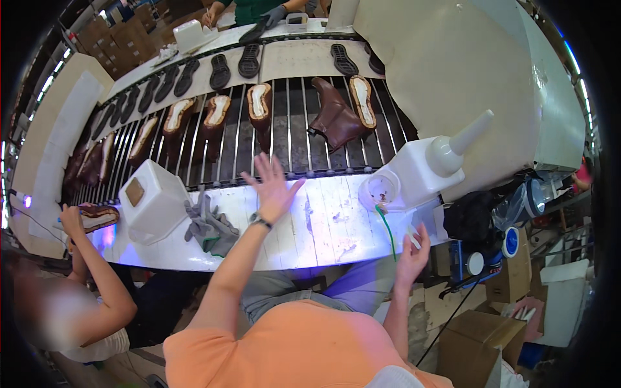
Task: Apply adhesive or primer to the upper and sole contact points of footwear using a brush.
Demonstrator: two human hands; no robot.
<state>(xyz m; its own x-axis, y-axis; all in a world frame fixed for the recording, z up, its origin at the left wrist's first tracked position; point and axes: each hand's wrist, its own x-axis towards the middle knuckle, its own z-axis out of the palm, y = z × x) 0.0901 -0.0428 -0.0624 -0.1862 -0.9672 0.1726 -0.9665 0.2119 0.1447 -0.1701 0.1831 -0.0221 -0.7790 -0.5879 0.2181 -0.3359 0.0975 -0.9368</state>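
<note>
While my left hand (272, 187) hangs over the far edge of the white bench (323, 226) with its fingers spread wide and nothing in them, the nearest piece of footwear is the brown boot upper (260, 113) lying sole-up on the slatted conveyor (291, 149), straight ahead of the fingertips and just beyond them. Its long axis runs away from me, toe end nearer, pale insole facing up. That hand is clearly the closer of the two to it; my right hand (413, 253) sits well apart, low at the near right edge of the bench, fingers loosely curled around what looks like a thin white stick, though I cannot tell how firmly.

Just right of that boot upper, a brown boot (336, 119) lies tipped on its side, with another sole-up upper (362, 100) touching it. More sole-up uppers (215, 116) line the slats to the left, and black outsoles (220, 71) sit in a row on the strip beyond.

On the bench, grey gloves (210, 226) lie crumpled beside a white plastic jug (155, 200) to the left of my wrist. To the right stands a white squeeze bottle with a cone nozzle (433, 161), a small round pot (381, 191) with a green-handled brush (387, 229) at its foot.

At the lower left a co-worker's hand (70, 216) rests by another upper (97, 216), and across the line a gloved hand (275, 16) works at the far bench.
</note>
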